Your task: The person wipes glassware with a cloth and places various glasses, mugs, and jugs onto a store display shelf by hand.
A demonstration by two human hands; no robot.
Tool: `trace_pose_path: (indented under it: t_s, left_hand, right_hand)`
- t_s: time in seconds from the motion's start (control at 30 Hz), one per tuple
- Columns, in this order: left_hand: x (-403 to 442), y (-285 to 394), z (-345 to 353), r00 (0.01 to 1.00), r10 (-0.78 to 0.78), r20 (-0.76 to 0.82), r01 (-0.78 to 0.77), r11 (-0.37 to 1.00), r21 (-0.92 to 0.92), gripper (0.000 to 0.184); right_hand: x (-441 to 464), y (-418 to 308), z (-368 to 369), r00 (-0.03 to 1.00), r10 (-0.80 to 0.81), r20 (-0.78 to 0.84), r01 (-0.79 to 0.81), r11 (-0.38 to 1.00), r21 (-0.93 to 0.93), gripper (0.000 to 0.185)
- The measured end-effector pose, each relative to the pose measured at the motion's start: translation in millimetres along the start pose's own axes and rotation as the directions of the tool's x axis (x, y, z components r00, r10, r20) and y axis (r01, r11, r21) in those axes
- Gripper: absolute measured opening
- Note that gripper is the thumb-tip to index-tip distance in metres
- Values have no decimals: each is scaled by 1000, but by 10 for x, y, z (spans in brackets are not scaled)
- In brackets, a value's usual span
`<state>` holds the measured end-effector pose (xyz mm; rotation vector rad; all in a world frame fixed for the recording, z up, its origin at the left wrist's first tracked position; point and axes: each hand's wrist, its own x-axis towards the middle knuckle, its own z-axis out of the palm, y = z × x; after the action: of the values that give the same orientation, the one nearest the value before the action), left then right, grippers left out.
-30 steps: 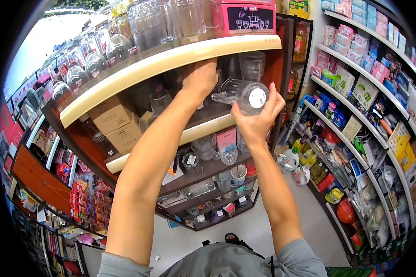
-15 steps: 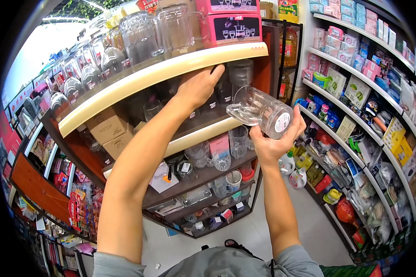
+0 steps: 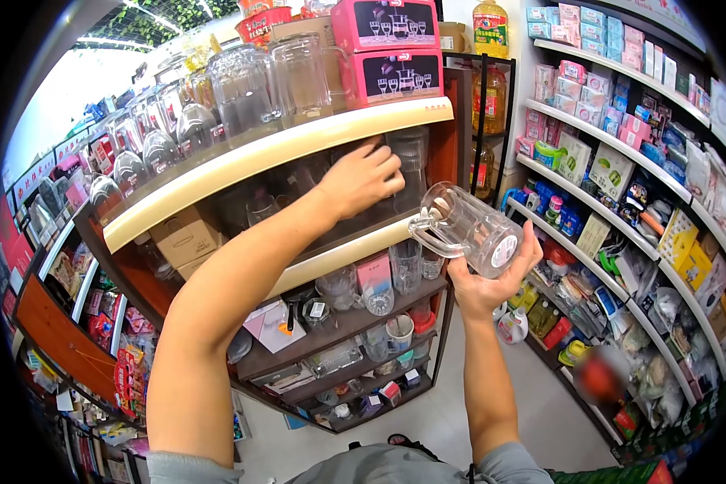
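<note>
A clear glass mug (image 3: pixel 472 230) with a large handle and a round white label on its base lies tilted in my right hand (image 3: pixel 492 282). My right fingers and thumb are wrapped around its base end, and its mouth points up and left, toward the cabinet. Inside the upper compartment, just under the cream shelf edge, is my left hand (image 3: pixel 363 179), its fingers loosely bent and apart; I see nothing in them, though the tips are partly hidden. Close to those fingers stands a tall ribbed glass (image 3: pixel 409 153) at the compartment's right end.
Large glass jugs (image 3: pixel 302 77) and pink boxes (image 3: pixel 395 77) stand on the cabinet top. A cardboard box (image 3: pixel 184 234) sits at the compartment's left. Lower shelves hold glassware, including a glass tumbler (image 3: pixel 406 266). Packed store shelves (image 3: pixel 621 173) line the right side.
My left hand has drawn back from deeper under the shelf edge and now shows more fully. My right hand has lowered the mug a little, away from the compartment.
</note>
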<state>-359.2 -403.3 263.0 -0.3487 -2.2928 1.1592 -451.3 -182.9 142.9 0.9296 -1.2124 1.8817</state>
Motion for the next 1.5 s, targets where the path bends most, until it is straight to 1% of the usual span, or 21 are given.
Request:
trace_pose_path:
  t_s: [0.13, 0.27, 0.4, 0.47, 0.5, 0.6, 0.67, 0.77, 0.87, 1.0, 1.03, 1.07, 1.13, 1.2, 1.23, 1.27, 1.33, 1.37, 1.4, 1.47, 1.5]
  left_hand:
    - [-10, 126, 96, 995, 93, 23, -94, 995, 35, 8]
    - [-85, 190, 200, 981, 164, 108, -163, 986, -21, 15]
    - [-182, 225, 277, 977, 209, 37, -209, 978, 5, 19]
    - [-212, 264, 283, 976, 209, 66, -211, 977, 28, 22]
    - [-231, 282, 303, 975, 214, 58, -217, 974, 57, 23]
    - [-260, 319, 314, 975, 213, 58, -218, 971, 100, 28]
    - [-262, 328, 303, 977, 197, 87, -205, 975, 91, 30]
    - [-262, 328, 367, 981, 193, 6, -193, 981, -17, 32]
    - [-246, 293, 355, 969, 238, 60, -233, 969, -82, 31]
    - [-195, 251, 323, 961, 263, 89, -254, 962, -98, 36]
    - [-178, 235, 304, 955, 278, 101, -262, 954, -142, 30]
    - [-185, 210, 258, 950, 290, 121, -265, 946, -185, 23]
    - [-167, 194, 214, 926, 307, 219, -261, 941, -214, 25]
    - [-193, 222, 235, 935, 294, 200, -249, 943, -220, 27]
    - [-202, 241, 253, 927, 274, 254, -215, 947, -237, 29]
    - [-217, 254, 269, 928, 263, 263, -203, 951, -235, 29]
    - [-246, 262, 321, 944, 266, 193, -224, 950, -216, 31]
    - [-252, 266, 329, 964, 252, 88, -221, 938, -269, 30]
    - [-260, 278, 336, 965, 244, 94, -212, 941, -266, 30]
    - [-240, 316, 200, 979, 200, 37, -191, 967, -168, 29]
    - [-238, 338, 133, 983, 164, -84, -176, 970, -169, 28]
  right_hand:
    - [-10, -38, -99, 1000, -18, 16, 18, 1000, -12, 96]
    - [6, -135, -159, 1000, -26, -14, 27, 997, 75, 96]
    - [2, -145, -188, 999, -11, -41, 18, 985, 172, 103]
    - [8, -153, -258, 998, -55, -34, 59, 989, 139, 97]
    - [9, -142, -296, 996, -82, 41, 81, 996, 29, 98]
    - [-26, -101, -326, 991, -92, 97, 101, 991, -89, 101]
    - [-19, -192, -267, 1000, 24, -5, -22, 977, 214, 101]
    - [13, -208, -256, 999, 38, -20, -31, 960, 277, 100]
    - [23, -223, -269, 998, 64, 11, -64, 931, 361, 92]
    - [43, -299, -207, 994, 100, -43, -75, 916, 394, 93]
    - [12, -256, -253, 991, 136, 12, -130, 913, 387, 105]
    - [-15, -230, -278, 986, 162, 50, -169, 909, 381, 107]
    - [-43, -228, -305, 981, 172, 87, -192, 916, 351, 109]
    - [-32, -243, -299, 985, 144, 100, -170, 924, 344, 110]
    - [-12, -250, -288, 987, 126, 103, -154, 926, 344, 110]
    - [23, -282, -277, 995, 59, 86, -84, 937, 339, 110]
    - [95, -419, -219, 997, -11, 74, -15, 941, 339, 110]
    - [131, -538, -170, 999, 2, 46, -19, 928, 371, 111]
    - [155, -624, -137, 1000, 16, 19, -22, 915, 402, 111]
    - [193, -627, -148, 997, -39, 63, 13, 928, 373, 109]
    - [218, -597, -152, 996, -56, 71, 25, 924, 382, 112]
